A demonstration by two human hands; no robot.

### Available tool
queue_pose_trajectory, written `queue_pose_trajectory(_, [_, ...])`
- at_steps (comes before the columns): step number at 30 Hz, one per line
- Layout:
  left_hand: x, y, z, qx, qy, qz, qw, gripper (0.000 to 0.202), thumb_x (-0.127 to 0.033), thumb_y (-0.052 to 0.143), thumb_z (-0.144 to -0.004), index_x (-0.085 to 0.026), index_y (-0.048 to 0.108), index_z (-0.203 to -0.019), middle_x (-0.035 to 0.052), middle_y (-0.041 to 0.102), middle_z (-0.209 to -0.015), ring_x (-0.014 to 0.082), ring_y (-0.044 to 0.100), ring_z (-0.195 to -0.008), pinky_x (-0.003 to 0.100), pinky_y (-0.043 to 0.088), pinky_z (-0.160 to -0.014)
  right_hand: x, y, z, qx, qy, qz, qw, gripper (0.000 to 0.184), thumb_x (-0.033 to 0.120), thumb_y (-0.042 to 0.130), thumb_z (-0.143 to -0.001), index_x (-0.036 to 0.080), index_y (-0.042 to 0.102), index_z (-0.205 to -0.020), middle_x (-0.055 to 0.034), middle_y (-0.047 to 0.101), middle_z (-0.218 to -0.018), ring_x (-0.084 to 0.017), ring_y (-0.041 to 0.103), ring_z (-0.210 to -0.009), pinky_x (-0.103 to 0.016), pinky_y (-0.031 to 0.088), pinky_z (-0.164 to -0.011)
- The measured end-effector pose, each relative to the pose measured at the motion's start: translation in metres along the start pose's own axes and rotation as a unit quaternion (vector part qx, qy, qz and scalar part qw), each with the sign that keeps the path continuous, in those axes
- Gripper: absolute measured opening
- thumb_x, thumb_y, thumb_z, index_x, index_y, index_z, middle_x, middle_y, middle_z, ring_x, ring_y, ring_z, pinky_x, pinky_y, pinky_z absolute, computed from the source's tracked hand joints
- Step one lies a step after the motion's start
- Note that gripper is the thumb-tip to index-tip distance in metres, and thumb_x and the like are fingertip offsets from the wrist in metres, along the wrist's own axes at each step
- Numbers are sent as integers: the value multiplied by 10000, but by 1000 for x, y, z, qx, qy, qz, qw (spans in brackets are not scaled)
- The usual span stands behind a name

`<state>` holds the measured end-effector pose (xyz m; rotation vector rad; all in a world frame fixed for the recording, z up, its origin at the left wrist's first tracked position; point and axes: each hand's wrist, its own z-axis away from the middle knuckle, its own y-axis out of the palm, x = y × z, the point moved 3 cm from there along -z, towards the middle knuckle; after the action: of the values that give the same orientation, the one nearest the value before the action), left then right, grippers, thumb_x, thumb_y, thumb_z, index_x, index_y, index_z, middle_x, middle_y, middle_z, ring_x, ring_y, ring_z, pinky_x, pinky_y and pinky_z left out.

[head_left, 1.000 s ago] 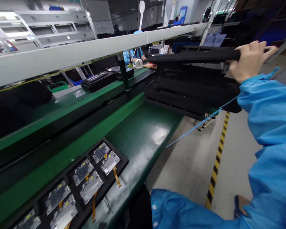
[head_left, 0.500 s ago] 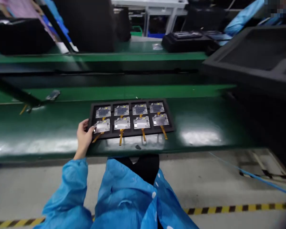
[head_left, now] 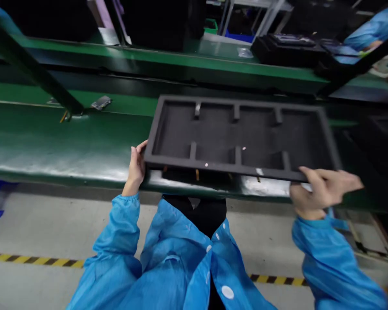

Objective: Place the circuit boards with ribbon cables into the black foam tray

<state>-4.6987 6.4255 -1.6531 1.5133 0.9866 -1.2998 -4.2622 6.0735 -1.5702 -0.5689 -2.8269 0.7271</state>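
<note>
A black foam tray with bare compartments and short dividers lies across the middle, over the spot of a lower tray. My left hand grips its left end, the thumb up along the near corner. At the near right corner my right hand is closed on the rim, thumb and fingers on top, slightly blurred. Below the front edge, several orange ribbon tails of circuit boards stick out. The boards themselves are hidden under the foam. Small pale specks show on the tray.
The green bench runs across the view. A loose circuit board lies left of the tray, near a dark slanted post. Behind, a dark case stands on a raised shelf. A co-worker's blue sleeve is at upper right.
The upper foam tray has come from the right to lie over the board-filled tray, hiding its boards. My right hand has come into view on its corner. My view has shifted left.
</note>
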Motion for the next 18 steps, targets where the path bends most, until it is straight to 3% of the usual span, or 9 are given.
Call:
queue_pose_trajectory(2, [-1,1,7,34,-11,31,999,880,-947,371,-950,-260,718,-1377,118,705,-1520,338,628,-1463,533,501,-1267,18,29,22,-16,-76,-64,995,232,251,645,-708,230,841,-831,-59,582,-744,-195,528,-770,-509,417,-898])
queue_pose_trajectory(5, [-8,0,13,73,1,1,997,793,-833,621,-925,-252,688,-1461,110,632,-1629,352,567,-1541,531,431,-1332,22,61,42,8,-52,-93,994,222,270,658,-720,215,841,-833,-63,580,-741,-189,526,-727,-453,427,-830])
queue_pose_trajectory(8, [-21,-2,9,87,29,-30,995,786,-733,720,-912,-245,647,-1524,109,609,-1652,368,523,-1579,526,405,-1351,9,72,39,-5,0,-90,996,231,327,653,-672,216,821,-787,-52,527,-727,-198,509,-723,-466,426,-835])
queue_pose_trajectory(11, [-31,-5,-3,81,49,-46,994,788,-728,668,-946,-247,607,-1567,103,599,-1657,377,497,-1597,517,415,-1344,10,76,25,-12,-8,-97,995,252,308,653,-693,216,839,-837,-67,530,-760,-222,526,-773,-479,427,-858])
queue_pose_trajectory(13, [-32,-7,-11,66,32,-74,994,757,-682,646,-966,-247,591,-1582,93,592,-1665,375,469,-1617,505,404,-1353,18,82,19,33,2,-89,996,252,310,661,-745,198,847,-872,-94,548,-790,-246,545,-814,-501,424,-884])
queue_pose_trajectory(18, [-14,-9,-14,55,-38,-108,992,732,-533,652,-938,-237,572,-1603,85,547,-1715,344,443,-1645,505,365,-1383,36,94,25,228,37,-98,968,356,476,673,-849,200,824,-1016,-121,628,-902,-297,604,-931,-547,415,-992])
